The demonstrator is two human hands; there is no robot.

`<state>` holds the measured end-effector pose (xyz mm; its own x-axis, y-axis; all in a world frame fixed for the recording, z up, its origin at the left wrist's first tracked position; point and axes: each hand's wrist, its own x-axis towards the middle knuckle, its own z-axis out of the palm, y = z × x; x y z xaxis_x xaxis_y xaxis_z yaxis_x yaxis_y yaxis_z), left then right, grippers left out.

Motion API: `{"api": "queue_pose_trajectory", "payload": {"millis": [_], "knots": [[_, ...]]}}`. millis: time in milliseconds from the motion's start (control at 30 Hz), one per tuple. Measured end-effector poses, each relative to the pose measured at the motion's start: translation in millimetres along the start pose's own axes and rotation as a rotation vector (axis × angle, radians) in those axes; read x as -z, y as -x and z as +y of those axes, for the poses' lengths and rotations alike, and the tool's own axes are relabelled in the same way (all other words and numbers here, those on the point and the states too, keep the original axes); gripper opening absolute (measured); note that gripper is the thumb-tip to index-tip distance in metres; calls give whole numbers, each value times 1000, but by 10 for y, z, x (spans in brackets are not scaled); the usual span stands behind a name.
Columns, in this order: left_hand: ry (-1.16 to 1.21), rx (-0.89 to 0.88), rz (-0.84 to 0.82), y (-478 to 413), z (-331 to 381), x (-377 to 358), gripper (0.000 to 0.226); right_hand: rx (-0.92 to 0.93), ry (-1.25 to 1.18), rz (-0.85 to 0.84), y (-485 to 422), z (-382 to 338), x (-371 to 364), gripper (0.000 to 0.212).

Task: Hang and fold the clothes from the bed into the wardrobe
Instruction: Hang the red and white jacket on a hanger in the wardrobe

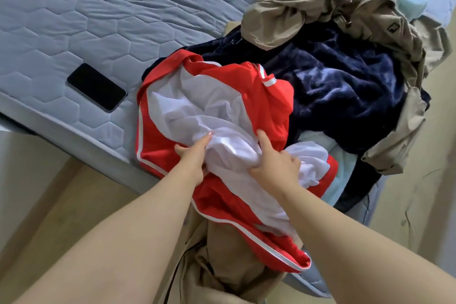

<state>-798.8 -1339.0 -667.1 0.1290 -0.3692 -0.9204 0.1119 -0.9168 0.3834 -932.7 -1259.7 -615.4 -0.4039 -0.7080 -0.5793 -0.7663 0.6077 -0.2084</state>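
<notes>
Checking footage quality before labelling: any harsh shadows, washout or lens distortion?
Head view: soft light, faint shadows; white lining of the red jacket nearly washed out near the left hand and right hand; mattress edge bows slightly from the wide lens.

No word, number or brand name can be read. The khaki jacket (370,15) carries a small dark patch (394,28) with a pale squarish outline, too small to make out as letters. The phone (96,87) on the bed (98,20) has a black screen. The red and white garment (222,96) bears only plain stripes.
</notes>
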Motion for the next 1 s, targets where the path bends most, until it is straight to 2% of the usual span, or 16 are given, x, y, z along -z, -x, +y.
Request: {"api": "queue_pose_trajectory", "payload": {"millis": [33, 100, 200, 267, 333, 400, 467, 500, 600, 733, 867, 900, 967, 1000], "knots": [[-73, 19, -31, -25, 0, 15, 87, 22, 26, -44, 31, -1, -32, 40], [-250, -8, -100, -26, -28, 88, 59, 49, -3, -135, 135, 12, -81, 20], [-363, -161, -114, 135, -92, 289, 22, 75, -139, -274, 364, 47, -120, 5], [-320, -237, -97, 317, -125, 429, 12, 118, -207, -361, 495, 91, -96, 4], [-229, -289, -88, 557, -107, 547, 27, 127, -408, -490, 617, 86, 31, 21], [-147, -313, -94, 797, -46, 629, 35, 1, -712, -532, 720, 59, 201, 26], [-77, -333, -164, 1095, 52, 660, 33, -223, -994, -453, 840, 36, 405, 15], [-67, -341, -210, 1258, 89, 652, 34, -291, -1092, -399, 881, 40, 473, 19], [-168, -425, -348, 1776, 133, 586, 43, -281, -1286, -317, 980, 3, 695, 25], [-430, -529, -607, 2444, 30, 529, 36, -158, -1367, -447, 1090, -97, 1066, 40], [-567, -493, -782, 2955, -121, 596, 30, -56, -1286, -479, 1408, 3, 1367, 16], [-600, -471, -828, 3063, -150, 605, 27, -45, -1273, -459, 1511, 58, 1430, 16], [-658, -427, -835, 3175, -238, 602, 25, -58, -1274, -398, 1697, 155, 1516, 20], [-659, -415, -764, 3243, -296, 596, 29, -60, -1288, -376, 1831, 201, 1590, 27]]}}
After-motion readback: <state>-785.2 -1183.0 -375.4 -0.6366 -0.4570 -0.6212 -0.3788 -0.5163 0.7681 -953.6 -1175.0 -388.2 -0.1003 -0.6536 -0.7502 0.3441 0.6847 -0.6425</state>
